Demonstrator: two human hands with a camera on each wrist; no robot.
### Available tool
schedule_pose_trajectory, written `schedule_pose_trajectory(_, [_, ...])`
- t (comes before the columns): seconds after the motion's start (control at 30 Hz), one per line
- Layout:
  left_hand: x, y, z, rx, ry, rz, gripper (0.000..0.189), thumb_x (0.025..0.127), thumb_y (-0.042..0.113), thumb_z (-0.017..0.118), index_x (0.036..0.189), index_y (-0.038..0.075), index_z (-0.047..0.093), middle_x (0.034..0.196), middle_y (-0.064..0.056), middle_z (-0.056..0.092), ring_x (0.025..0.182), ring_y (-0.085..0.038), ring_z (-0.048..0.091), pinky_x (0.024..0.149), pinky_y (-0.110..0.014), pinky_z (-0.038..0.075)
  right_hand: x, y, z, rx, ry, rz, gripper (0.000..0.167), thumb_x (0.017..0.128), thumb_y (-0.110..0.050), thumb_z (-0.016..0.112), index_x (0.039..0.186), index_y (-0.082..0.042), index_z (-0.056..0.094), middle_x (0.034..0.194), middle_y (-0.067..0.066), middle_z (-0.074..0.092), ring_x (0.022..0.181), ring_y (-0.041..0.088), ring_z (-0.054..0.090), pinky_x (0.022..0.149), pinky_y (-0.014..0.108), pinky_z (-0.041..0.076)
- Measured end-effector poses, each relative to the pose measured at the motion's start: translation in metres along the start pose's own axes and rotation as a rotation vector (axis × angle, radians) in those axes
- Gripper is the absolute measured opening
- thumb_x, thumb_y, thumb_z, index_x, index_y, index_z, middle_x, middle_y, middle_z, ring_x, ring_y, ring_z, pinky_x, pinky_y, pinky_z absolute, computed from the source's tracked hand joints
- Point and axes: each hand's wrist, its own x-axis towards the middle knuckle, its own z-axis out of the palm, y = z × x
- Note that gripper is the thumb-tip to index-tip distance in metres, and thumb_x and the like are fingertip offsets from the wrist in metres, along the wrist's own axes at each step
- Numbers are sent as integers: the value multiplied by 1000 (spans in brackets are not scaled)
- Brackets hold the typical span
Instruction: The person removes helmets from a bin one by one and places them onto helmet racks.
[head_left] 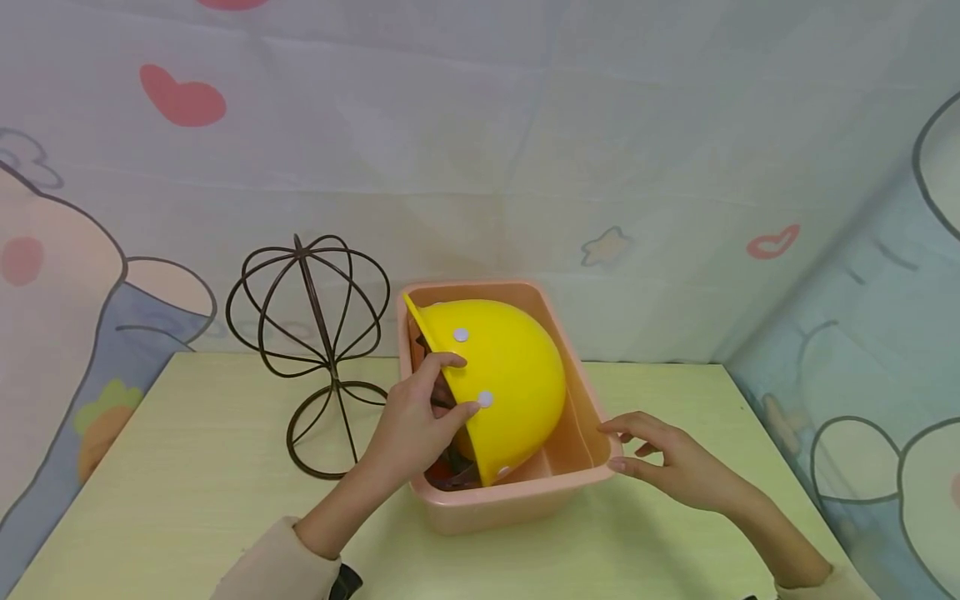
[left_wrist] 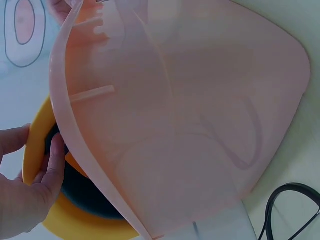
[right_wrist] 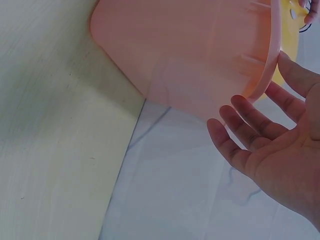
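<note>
A yellow hard hat [head_left: 510, 375] sits tilted on its side in a pink plastic basin [head_left: 517, 496], its dome toward the right and its hollow side toward the left. My left hand [head_left: 420, 417] grips the hat's brim, fingers on one face and thumb on the other. In the left wrist view the brim [left_wrist: 37, 145] shows between those fingers, with a dark lining inside. At the basin's right front corner, my right hand [head_left: 675, 458] pinches the rim between thumb and forefinger. Its other fingers [right_wrist: 250, 120] are spread loosely beside the outer wall.
Left of the basin stands a dark wire stand [head_left: 330, 367] with a round cage top and a ring base, close behind my left hand. The pale wooden table [head_left: 210, 500] ends at a cloth backdrop [head_left: 487, 167] printed with cartoon shapes.
</note>
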Motion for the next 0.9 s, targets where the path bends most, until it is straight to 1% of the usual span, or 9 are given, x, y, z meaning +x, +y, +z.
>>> schedule_pose_trajectory(0.23, [-3,-5,-5,-31,21,-20,45,76,4,73,115,6,50,82,-5,57,71,-14,58,64,-24,54,0,1,0,-2,0,-4,37,89,-23,60,122,-9,53,117,1,55,97,12,51,78,30,51])
schedule_pose_trajectory(0.4, [-5,-8,-8,-49,18,-48,46,76,3,72,115,6,49,82,-6,58,71,-14,57,65,-24,53,0,1,0,-4,0,-3,37,89,-23,60,122,-8,53,116,1,55,97,12,51,78,32,51])
schedule_pose_trajectory(0.63, [-9,-12,-10,-56,30,-63,45,76,1,72,115,6,49,80,-7,58,68,-15,54,63,-23,51,0,0,0,-1,1,-7,37,89,-22,60,122,-7,53,116,2,56,97,12,50,77,32,51])
schedule_pose_trajectory(0.77, [-11,-14,-11,-86,27,-86,45,78,0,70,116,7,48,85,-8,59,71,-17,54,66,-24,52,0,1,1,1,10,-11,37,88,-21,61,121,-7,54,116,2,56,96,11,51,77,31,51])
schedule_pose_trajectory(0.9, [-14,-16,-13,-117,23,-90,45,78,-1,70,116,7,48,88,-10,60,73,-17,55,67,-24,52,0,1,1,0,13,-10,37,88,-21,62,121,-8,54,116,2,56,96,11,51,77,32,51])
